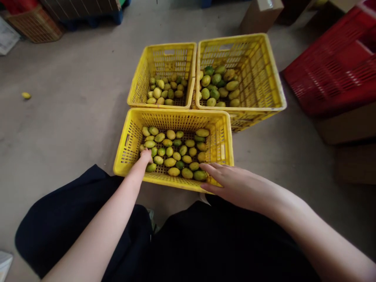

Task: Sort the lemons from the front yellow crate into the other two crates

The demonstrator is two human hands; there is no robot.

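Observation:
A yellow plastic crate (179,111) stands in front of me, with a loose layer of yellow and green lemons (170,162) over its slatted bottom. My left hand (146,155) reaches down into its left side, the fingers curled among the fruit. A lemon (142,147) shows against the far side of that hand; what lies under the fingers is hidden. Over the near right corner, my right hand (225,178) is held flat with fingers stretched and holding nothing. Its fingertips are close to a green lemon (200,175) by the near wall.
Two more yellow crates, one at back left (132,87) and one at back right (277,84), hold lemons too. Red crates (331,66) stand on the right near cardboard boxes (260,17). A single lemon (26,95) lies on the floor at left.

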